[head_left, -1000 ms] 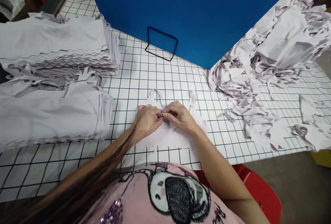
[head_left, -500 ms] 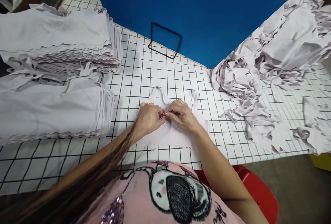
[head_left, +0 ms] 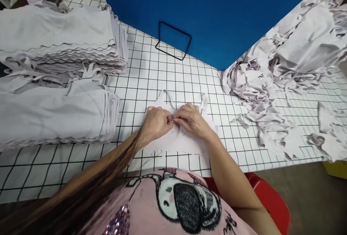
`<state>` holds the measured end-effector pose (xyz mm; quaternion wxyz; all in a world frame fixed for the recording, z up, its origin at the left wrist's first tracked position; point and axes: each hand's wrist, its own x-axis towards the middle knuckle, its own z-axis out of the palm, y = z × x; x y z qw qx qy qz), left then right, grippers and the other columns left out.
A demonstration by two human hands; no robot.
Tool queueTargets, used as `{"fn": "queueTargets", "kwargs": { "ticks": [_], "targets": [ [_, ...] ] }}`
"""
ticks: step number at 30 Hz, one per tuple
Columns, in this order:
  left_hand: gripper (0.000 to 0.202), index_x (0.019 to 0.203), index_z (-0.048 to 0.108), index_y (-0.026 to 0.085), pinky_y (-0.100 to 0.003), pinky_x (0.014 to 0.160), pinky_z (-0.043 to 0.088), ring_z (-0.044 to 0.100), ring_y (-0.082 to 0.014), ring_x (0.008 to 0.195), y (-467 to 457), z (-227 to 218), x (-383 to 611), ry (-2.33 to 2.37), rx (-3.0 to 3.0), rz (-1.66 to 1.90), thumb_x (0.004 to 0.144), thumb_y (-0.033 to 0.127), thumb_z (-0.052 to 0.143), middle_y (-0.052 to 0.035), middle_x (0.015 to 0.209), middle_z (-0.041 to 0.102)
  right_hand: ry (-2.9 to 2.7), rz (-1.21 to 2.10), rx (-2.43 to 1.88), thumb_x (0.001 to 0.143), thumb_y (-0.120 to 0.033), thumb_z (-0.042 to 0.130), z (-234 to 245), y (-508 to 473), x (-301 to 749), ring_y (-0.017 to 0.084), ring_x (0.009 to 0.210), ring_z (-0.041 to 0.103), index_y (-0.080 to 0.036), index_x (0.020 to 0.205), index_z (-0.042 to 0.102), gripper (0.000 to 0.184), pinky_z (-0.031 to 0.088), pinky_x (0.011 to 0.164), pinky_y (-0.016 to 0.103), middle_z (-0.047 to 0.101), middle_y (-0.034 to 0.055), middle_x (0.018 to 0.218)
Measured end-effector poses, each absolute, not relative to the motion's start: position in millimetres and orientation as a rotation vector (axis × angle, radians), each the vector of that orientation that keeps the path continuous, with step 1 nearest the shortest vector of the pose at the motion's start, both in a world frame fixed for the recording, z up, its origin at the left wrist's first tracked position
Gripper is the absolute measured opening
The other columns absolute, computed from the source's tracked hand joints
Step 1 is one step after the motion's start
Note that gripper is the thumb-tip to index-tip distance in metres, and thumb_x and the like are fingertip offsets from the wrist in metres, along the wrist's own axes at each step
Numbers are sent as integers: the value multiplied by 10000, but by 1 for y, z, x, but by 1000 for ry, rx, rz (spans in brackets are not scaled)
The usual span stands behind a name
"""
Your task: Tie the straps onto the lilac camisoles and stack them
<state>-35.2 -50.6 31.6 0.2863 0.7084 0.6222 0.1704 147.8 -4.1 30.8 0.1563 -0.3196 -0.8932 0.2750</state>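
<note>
A pale camisole-like top (head_left: 173, 144) with thin straps lies flat on the checked tablecloth in front of me. Over its upper middle, my left hand (head_left: 158, 123) is closed, thumb and fingers pinching the fabric near the neckline. Fingertip to fingertip with it, my right hand (head_left: 191, 120) pinches the same spot. A small light bit, perhaps a thread or fabric edge, shows between the fingertips; its exact kind is too small to tell. One strap loops up above my left hand, the other stands above my right wrist.
Neat stacks of white garments (head_left: 54, 115) fill the left side. Loose white garments (head_left: 252, 83) lie heaped at right. A black wire frame (head_left: 173, 41) rests by a blue panel (head_left: 211, 11) at the back. A red stool (head_left: 271, 199) stands below the table's edge (head_left: 271, 168).
Both hands keep their pinch at the neckline, with only a tiny shift of the fingertips. The view has moved very slightly; the garment lies as before.
</note>
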Motion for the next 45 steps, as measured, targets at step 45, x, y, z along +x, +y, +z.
{"fn": "queueTargets", "kwargs": {
  "ticks": [45],
  "targets": [
    [384, 943, 530, 227, -358, 583, 470, 650, -283, 842, -126, 34, -101, 2101, 1772, 39, 833, 589, 463, -64, 979, 644, -1915, 393, -2028, 881, -352, 581, 21, -130, 241, 225, 838, 546, -188, 926, 557, 172, 446, 761, 361, 609, 65, 866]
  ]
}}
